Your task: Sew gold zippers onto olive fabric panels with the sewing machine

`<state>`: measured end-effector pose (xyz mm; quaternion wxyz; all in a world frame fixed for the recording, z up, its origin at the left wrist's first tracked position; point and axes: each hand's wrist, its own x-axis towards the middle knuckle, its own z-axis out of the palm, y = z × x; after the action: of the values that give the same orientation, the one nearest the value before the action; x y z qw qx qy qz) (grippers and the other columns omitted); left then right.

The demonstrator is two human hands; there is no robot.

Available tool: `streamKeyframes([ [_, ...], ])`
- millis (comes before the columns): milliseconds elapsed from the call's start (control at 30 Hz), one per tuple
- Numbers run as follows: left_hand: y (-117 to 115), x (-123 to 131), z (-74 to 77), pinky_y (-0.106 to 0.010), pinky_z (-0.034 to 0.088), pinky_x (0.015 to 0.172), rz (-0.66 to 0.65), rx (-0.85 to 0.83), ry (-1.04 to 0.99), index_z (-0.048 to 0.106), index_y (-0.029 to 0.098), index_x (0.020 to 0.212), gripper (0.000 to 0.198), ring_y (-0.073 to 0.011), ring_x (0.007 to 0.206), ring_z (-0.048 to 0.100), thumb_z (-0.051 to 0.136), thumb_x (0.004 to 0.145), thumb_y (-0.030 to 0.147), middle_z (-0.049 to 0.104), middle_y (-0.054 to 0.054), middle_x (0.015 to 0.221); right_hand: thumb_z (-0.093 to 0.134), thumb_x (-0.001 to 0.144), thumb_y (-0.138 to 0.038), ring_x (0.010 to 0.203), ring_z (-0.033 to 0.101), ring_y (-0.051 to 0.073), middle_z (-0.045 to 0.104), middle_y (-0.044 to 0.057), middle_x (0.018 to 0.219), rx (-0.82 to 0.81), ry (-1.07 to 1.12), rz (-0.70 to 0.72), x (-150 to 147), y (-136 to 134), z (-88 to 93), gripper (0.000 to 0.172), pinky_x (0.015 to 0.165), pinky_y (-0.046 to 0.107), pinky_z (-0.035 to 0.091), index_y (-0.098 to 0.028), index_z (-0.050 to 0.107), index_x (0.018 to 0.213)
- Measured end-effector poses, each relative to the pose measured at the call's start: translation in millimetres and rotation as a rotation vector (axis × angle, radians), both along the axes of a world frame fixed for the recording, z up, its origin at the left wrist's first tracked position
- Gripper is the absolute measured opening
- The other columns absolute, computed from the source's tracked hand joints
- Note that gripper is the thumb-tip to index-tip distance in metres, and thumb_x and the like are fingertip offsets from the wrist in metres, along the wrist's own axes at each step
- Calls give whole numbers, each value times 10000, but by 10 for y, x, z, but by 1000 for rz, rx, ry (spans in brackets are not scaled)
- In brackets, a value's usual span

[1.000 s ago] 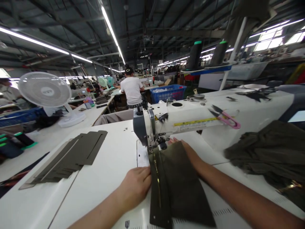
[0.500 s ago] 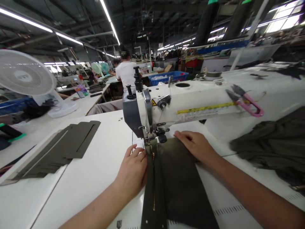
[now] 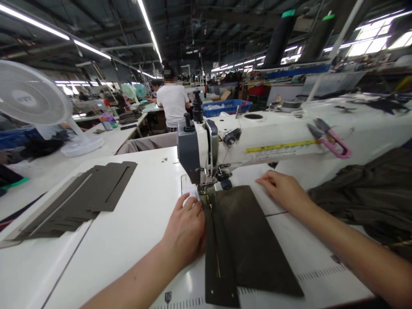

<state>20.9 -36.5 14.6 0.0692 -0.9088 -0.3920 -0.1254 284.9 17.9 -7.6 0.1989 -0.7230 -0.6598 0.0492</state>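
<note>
A dark olive fabric piece with a gold-toothed zipper [image 3: 222, 257] lies under the presser foot of a white sewing machine [image 3: 273, 137]. A wider olive panel [image 3: 260, 240] spreads to the zipper's right. My left hand [image 3: 188, 227] rests along the left edge of the zipper strip, close to the needle area. Its fingers are slightly bent and apart, and the thumb is hidden. My right hand [image 3: 286, 189] is off the panel, to its right below the machine arm. Those fingers are loosely bent, with nothing visible in them.
A stack of olive fabric pieces [image 3: 83, 197] lies at left on the table. Behind it stands a white fan [image 3: 28, 98]. Pink-handled snips [image 3: 336, 143] sit against the machine arm. Crumpled olive fabric [image 3: 363, 184] lies at right. A person in a white shirt [image 3: 172, 103] works ahead.
My right hand has drawn away from the panel's upper corner to the right. The left hand stays beside the zipper strip. The view has shifted slightly.
</note>
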Motion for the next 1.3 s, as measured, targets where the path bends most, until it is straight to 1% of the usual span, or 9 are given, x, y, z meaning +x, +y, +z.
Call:
streamKeyframes([
  [133, -13, -17, -16, -469, 326, 973, 23, 0, -18, 596, 138, 794, 183, -266, 912, 512, 497, 640, 146, 599, -103, 853, 356, 845, -558, 676, 591, 235, 624, 65, 662, -106, -106, -35, -233, -186, 142, 430, 529, 284, 304, -199, 527, 678],
  [300, -12, -25, -12, -473, 346, 955, 23, 14, -43, 595, 145, 778, 180, -263, 902, 518, 491, 633, 121, 604, -100, 839, 401, 888, -368, 680, 611, 211, 641, 45, 704, 37, -274, -8, -550, -290, 254, 243, 511, 273, 268, -194, 543, 796],
  [400, 3, -14, -14, -477, 351, 946, 3, 38, -21, 590, 150, 745, 149, -260, 850, 518, 501, 626, 133, 596, -94, 795, 334, 922, -342, 663, 613, 204, 645, 53, 707, 82, -371, 1, -505, -267, 188, 254, 507, 275, 263, -188, 536, 909],
  [567, 6, -6, -43, -481, 362, 920, -3, 59, -35, 578, 148, 709, 91, -247, 798, 511, 503, 658, 141, 583, -89, 765, 397, 902, -279, 691, 601, 214, 645, 60, 727, 25, -416, 65, -443, -212, 125, 194, 563, 290, 328, -181, 562, 871],
  [667, -14, -20, -71, -458, 417, 844, 29, 30, -100, 584, 154, 751, 119, -247, 827, 519, 495, 683, 112, 595, -86, 808, 447, 862, -182, 852, 572, 262, 630, 126, 868, 170, -427, 214, -637, -279, 151, 155, 709, 363, 392, -132, 594, 850],
  [833, 11, -74, -182, -442, 482, 793, 125, 111, -302, 569, 137, 900, 165, -240, 858, 567, 458, 781, 115, 618, -110, 914, 376, 868, -133, 1071, 521, 230, 588, 161, 1122, 386, -70, 647, -1017, -436, -18, 298, 929, 372, 422, -54, 581, 1069],
  [933, 90, -125, -256, -434, 484, 870, 22, 141, -325, 548, 132, 1029, 264, -233, 965, 585, 433, 797, 83, 624, -128, 1041, 329, 862, -98, 1132, 492, 226, 556, 175, 1186, 370, 25, 692, -1056, -443, -111, 357, 984, 376, 395, -18, 558, 1124],
  [1067, 193, -173, -263, -391, 507, 873, -191, 106, -261, 584, 147, 1018, 262, -218, 993, 599, 417, 826, 84, 637, -119, 1070, 337, 860, -103, 1149, 480, 243, 550, 198, 1187, 349, 29, 713, -1011, -413, -113, 368, 1008, 365, 371, 24, 560, 1123],
  [1300, 230, -166, -179, -420, 513, 855, -240, 129, -163, 606, 114, 1009, 271, -243, 975, 606, 397, 837, 106, 635, -138, 1074, 377, 856, -106, 1166, 462, 239, 526, 211, 1213, 320, -44, 705, -1027, -386, -102, 361, 1034, 336, 327, 36, 551, 1138],
])
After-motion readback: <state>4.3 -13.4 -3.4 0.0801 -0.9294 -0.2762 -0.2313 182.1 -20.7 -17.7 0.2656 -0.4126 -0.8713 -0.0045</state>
